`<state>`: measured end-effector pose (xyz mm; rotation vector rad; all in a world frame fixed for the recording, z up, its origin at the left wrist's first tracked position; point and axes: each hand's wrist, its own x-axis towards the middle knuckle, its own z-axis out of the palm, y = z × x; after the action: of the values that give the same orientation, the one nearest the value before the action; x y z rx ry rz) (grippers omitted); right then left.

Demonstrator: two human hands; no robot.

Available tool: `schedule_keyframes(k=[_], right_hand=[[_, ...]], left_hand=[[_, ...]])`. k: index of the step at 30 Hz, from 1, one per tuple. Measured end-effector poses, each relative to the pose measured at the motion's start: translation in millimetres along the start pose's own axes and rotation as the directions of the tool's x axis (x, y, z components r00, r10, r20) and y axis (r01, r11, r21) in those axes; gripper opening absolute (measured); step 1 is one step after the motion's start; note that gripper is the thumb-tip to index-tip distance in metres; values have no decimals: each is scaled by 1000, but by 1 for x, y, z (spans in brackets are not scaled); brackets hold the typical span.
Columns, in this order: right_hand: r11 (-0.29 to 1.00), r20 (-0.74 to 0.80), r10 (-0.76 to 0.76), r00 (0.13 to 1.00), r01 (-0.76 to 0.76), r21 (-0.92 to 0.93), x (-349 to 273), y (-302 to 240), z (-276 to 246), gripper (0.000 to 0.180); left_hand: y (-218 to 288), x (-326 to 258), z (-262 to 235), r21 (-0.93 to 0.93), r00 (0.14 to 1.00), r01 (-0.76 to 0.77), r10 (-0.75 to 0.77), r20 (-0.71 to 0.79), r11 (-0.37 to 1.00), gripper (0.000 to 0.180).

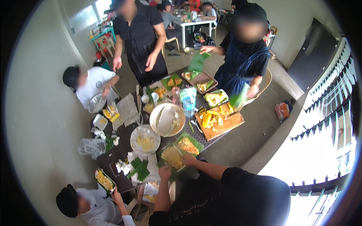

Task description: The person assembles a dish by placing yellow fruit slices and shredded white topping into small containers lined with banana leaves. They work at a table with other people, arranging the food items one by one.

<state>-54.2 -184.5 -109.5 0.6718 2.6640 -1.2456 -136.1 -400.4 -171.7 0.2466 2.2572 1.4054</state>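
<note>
Two pieces of green banana leaf lie at the near edge of the table, each with flat yellow food on it. My left hand point(164, 173) is closed at the near edge of the leaf under the left yellow food point(172, 156). Close beside it, my right hand point(189, 160) is closed round a thin pale utensil point(179, 150) whose kind is too small to tell, its tip between the two portions. The other portion point(187, 145) looks browner and lies just beyond my right hand. My fingertips are partly hidden by their own backs.
A large round basin point(167, 110) and a plate with yellow scraps point(134, 144) stand ahead. A wooden board point(235, 121) holds yellow pieces beside a water bottle point(189, 106). Cut leaves point(140, 168) lie left. Several people surround the table; one holds a leaf point(198, 62), another a food tray point(105, 180).
</note>
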Motion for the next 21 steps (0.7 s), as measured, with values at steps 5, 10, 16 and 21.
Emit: schedule_keyframes(k=[5, 10, 16, 21], right_hand=[[998, 337, 56, 940, -39, -59, 12, -17, -20, 60], [995, 423, -92, 902, 95, 14, 16, 9, -34, 58], [990, 495, -121, 860, 67, 125, -9, 47, -108, 45], [905, 269, -425, 864, 403, 135, -8, 135, -166, 33]], left_hand=[[7, -10, -11, 79, 989, -23, 34, -145, 997, 20], [47, -17, -17, -555, 878, 418, -476, 44, 720, 26], [40, -37, -10, -317, 799, 247, -378, -468, 915, 27], [159, -33, 60, 386, 855, 53, 157, -494, 921, 29]])
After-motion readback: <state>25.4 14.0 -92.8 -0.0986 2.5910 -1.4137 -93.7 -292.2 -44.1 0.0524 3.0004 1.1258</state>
